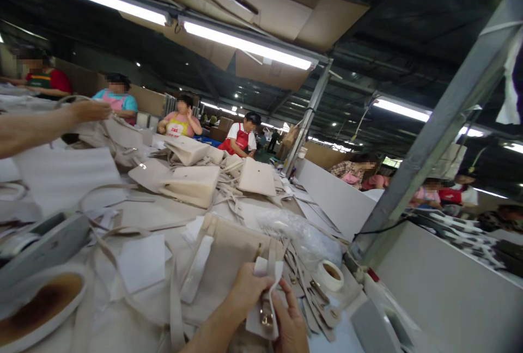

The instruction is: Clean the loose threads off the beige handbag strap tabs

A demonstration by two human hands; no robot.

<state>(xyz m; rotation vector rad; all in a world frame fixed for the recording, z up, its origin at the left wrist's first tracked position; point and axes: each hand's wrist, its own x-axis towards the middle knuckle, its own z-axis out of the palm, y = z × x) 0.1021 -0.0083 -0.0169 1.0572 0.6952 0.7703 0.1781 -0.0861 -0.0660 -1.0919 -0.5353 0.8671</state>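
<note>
A beige handbag (232, 255) lies in front of me with a strip of white wrapping (198, 269) along its left side. On its right side a beige strap with a gold buckle (266, 317) is partly covered by a thin white sheet (278, 271). My left hand (247, 287) is closed, its thumb and fingers pinching the sheet over the strap. From the right, my right hand (289, 315) grips the sheet's edge beside the buckle, fingers bent around it. The palm sides of both hands are partly hidden.
More beige bags (192, 184) and loose straps (304, 282) cover the table. A tape roll (330, 275) and clear plastic (298, 233) lie right; a brown-stained white dish (41, 304) is lower left. A co-worker's hand (92, 110) reaches in left. A metal post (433, 124) rises right.
</note>
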